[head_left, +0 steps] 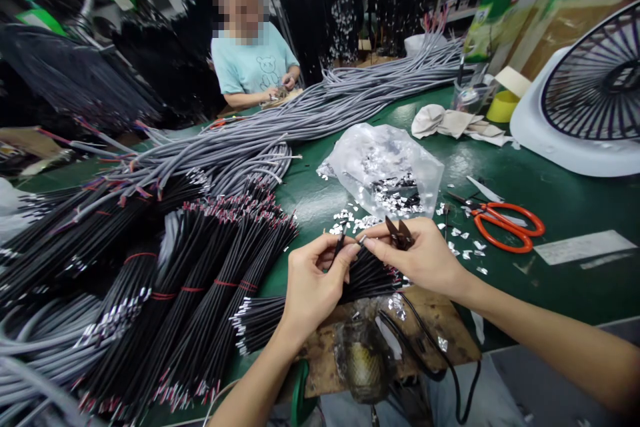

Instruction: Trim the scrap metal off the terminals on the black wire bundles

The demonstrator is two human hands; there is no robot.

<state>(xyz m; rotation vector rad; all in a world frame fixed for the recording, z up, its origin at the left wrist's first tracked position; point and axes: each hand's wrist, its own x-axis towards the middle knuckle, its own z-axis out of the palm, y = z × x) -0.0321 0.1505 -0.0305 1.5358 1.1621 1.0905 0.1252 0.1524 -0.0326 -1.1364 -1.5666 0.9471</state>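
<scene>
One black wire (339, 245) is pinched in the closed left hand (313, 287), above a wire bundle (373, 275). Small snips (399, 232) are clamped in the right hand (425, 257), near a plastic bag (385, 160).

A single view looks from the wearer's head, forward and down across the green counter (550, 193). It sits close above the left hand (313, 283) and right hand (425, 257) at lower centre. The counter's far side, with a seated person (253, 63), fills the upper left, and the wide lens bends the edges.
</scene>
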